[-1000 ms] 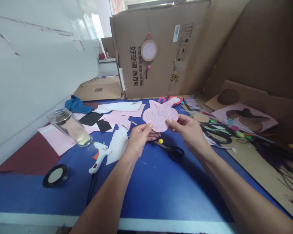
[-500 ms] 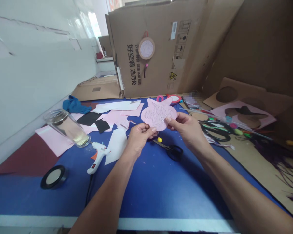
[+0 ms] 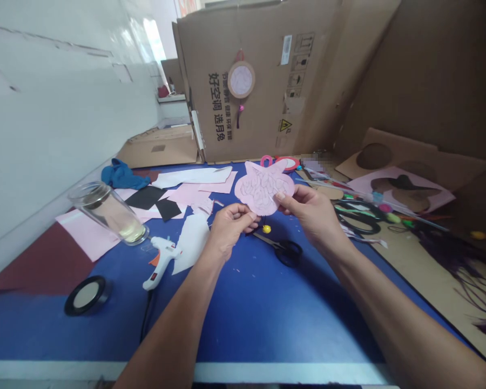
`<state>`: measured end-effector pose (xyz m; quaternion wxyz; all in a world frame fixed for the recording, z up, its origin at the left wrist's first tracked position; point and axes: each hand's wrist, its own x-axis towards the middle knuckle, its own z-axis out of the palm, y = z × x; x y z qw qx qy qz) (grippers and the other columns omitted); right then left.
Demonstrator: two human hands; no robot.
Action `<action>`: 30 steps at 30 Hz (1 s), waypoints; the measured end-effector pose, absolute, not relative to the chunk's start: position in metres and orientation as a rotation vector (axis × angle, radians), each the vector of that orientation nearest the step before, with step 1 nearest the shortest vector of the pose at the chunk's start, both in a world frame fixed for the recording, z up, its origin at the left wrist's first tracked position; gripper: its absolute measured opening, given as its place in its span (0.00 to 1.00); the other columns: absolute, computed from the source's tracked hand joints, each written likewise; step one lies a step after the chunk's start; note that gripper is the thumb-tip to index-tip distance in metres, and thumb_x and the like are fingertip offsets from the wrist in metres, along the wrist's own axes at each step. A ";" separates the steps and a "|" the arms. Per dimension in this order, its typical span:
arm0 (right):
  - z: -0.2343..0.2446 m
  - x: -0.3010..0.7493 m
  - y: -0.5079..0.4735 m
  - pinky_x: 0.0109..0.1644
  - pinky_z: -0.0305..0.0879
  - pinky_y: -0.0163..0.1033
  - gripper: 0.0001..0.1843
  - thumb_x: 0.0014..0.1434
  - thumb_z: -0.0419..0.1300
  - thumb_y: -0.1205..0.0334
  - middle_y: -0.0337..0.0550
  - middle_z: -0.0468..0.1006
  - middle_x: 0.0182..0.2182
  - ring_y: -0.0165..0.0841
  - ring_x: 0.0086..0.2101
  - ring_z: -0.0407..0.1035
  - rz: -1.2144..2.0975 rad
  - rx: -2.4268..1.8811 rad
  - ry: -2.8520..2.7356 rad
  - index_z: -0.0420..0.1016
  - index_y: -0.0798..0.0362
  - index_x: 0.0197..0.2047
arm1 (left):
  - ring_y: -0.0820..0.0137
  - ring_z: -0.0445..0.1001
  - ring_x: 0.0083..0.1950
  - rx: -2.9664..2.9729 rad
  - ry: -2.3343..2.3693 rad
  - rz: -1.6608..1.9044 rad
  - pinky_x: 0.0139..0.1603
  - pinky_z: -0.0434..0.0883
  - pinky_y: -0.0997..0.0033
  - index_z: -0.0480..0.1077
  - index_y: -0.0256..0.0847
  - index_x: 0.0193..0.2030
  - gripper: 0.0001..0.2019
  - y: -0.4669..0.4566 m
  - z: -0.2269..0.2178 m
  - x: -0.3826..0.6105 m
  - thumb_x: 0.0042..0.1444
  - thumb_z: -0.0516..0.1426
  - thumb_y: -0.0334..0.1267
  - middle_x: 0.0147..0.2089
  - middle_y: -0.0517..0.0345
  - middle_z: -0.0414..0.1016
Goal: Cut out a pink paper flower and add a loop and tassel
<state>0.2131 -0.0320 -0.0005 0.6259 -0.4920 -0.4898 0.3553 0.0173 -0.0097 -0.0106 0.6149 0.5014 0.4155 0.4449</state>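
Note:
A pink paper cutout (image 3: 263, 186) with a scalloped outline, pointed top corners and a crinkled pale centre is held up above the blue table (image 3: 243, 319). My right hand (image 3: 311, 213) pinches its lower right edge, thumb on the front. At its lower left, my left hand (image 3: 233, 224) is closed, thumb against fingers, at the bottom edge. Below the cutout hangs a yellow bead (image 3: 266, 229) on a dark cord; where the cord attaches is hidden. Black-handled scissors (image 3: 289, 253) lie on the table beneath, blades toward my left hand.
Left of me are a white glue gun (image 3: 160, 265), a tape roll (image 3: 87, 295), a tilted-looking glass cup (image 3: 113, 213) and paper scraps (image 3: 190, 243). A cardboard box (image 3: 259, 119) stands behind, a round ornament (image 3: 241, 80) hanging on it. Cords and beads (image 3: 384, 208) clutter the right.
The view has shifted slightly. Both hands keep the pink cutout in nearly the same place; its tilt differs a little. Nothing has been let go.

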 end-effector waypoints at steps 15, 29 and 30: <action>0.002 0.211 -0.035 0.34 0.66 0.40 0.20 0.54 0.77 0.45 0.39 0.78 0.25 0.32 0.28 0.68 0.818 -1.150 -1.165 0.77 0.49 0.28 | 0.72 0.76 0.30 1.180 0.946 1.064 0.36 0.71 0.71 0.76 0.40 0.28 0.09 -0.011 -0.012 0.017 0.49 0.70 0.38 0.32 0.53 0.84; -0.002 0.208 -0.034 0.36 0.67 0.38 0.20 0.54 0.77 0.43 0.41 0.82 0.30 0.32 0.31 0.71 0.998 -1.069 -1.106 0.81 0.50 0.34 | 0.72 0.74 0.31 1.228 0.978 1.069 0.37 0.70 0.70 0.80 0.39 0.27 0.08 -0.011 -0.012 0.019 0.49 0.70 0.39 0.29 0.55 0.81; -0.003 0.206 -0.034 0.37 0.68 0.38 0.21 0.54 0.77 0.43 0.41 0.83 0.32 0.32 0.31 0.72 1.036 -1.058 -1.099 0.81 0.50 0.36 | 0.72 0.74 0.31 1.212 0.978 1.090 0.37 0.70 0.70 0.79 0.39 0.27 0.08 -0.011 -0.012 0.019 0.49 0.70 0.39 0.29 0.55 0.81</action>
